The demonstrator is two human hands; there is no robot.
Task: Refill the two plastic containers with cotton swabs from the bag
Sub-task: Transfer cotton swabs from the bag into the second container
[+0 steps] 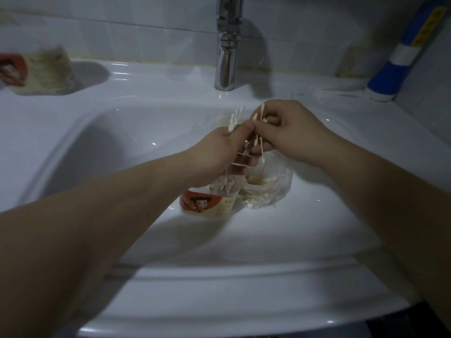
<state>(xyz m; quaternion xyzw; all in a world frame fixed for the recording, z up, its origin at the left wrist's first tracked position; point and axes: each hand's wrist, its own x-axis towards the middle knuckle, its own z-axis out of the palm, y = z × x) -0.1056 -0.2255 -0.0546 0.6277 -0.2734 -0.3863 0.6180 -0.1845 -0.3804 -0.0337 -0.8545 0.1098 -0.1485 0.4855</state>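
White cotton swabs [258,140] were pinched by both the left hand [219,152] and right hand [290,132], seemingly to align them. Below stood the red-labelled round plastic container [210,203], beside the clear plastic bag [268,189].

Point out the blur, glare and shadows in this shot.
Head view: dim overall; the container on the left ledge and the blue bottle smear with motion blur; the left hand and right hand are soft, so the swabs they pinch run together; the faucet throws a shadow rightward on the tiles; small glints dot the sink; the wide lens bows its rim.
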